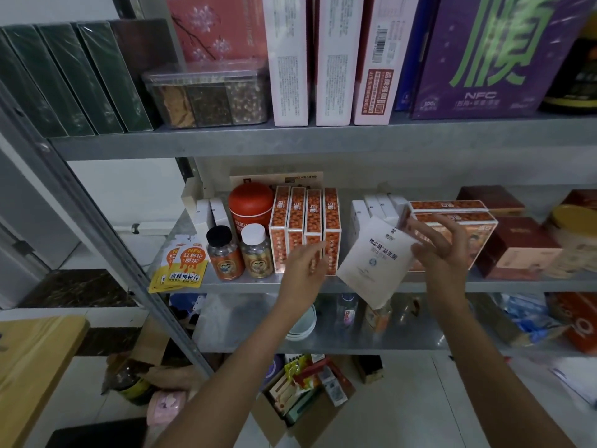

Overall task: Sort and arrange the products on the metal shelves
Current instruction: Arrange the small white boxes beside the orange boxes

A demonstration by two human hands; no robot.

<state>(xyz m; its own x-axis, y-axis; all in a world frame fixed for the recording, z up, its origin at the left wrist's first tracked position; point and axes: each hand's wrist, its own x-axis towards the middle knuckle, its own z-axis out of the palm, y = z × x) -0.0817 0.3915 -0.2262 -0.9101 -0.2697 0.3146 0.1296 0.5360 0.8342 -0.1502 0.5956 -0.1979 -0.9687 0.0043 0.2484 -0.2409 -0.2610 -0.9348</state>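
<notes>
Two hands at the middle shelf (245,283): my right hand (442,245) pinches a tilted white box (374,260) at the front edge. My left hand (303,265) hovers open before four upright orange boxes (305,221).

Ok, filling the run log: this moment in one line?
stage: sorting | right hand: holds tilted white box | left hand: open, before orange boxes

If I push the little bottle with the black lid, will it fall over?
Probably, if pushed up high. The black-lidded bottle is tall and narrow and stands near the front edge of the shelf, so it could tip off. It looks round, so once down it would likely roll. It seems full of tablets, so fairly heavy for its size.
</notes>
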